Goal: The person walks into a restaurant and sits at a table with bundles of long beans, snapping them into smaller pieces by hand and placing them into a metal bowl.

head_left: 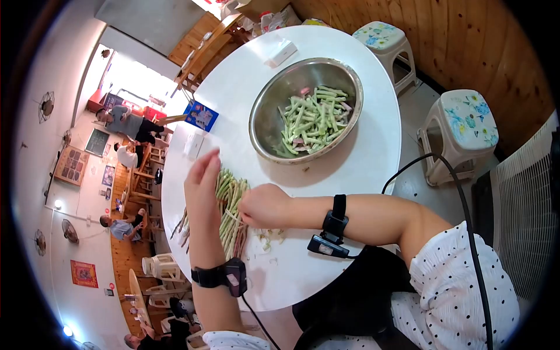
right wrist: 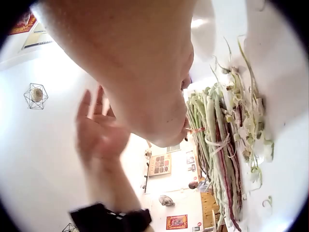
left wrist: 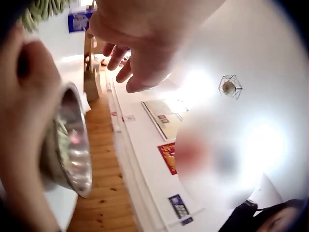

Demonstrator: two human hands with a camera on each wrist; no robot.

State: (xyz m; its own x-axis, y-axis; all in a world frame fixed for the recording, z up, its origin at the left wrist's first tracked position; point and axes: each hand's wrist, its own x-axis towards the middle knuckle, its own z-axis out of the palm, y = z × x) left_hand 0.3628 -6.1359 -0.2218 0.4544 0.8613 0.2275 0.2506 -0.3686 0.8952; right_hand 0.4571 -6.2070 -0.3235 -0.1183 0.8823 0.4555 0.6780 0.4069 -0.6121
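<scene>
My left hand [head_left: 204,181] is raised over the bundle of long beans [head_left: 233,192], its fingers loosely extended and holding nothing. My right hand [head_left: 262,205] is curled at the near side of the bundle, and in the left wrist view its thumb and forefinger bend toward each other. Its fingertips are hidden, so I cannot tell what they pinch. Green and purplish beans lie lengthwise on the white table [head_left: 315,216]; a pale tie [right wrist: 219,143] circles them. Beyond stands a steel basin [head_left: 262,116] with broken bean pieces [head_left: 315,119].
Bean trimmings [right wrist: 253,125] lie beside the bundle. A blue box [head_left: 201,116] and a white packet [head_left: 282,53] are on the far part of the table. Two flowered stools [head_left: 466,119] stand at the right. Wrist-camera cables [head_left: 461,192] trail from both arms. Several people sit or stand farther off.
</scene>
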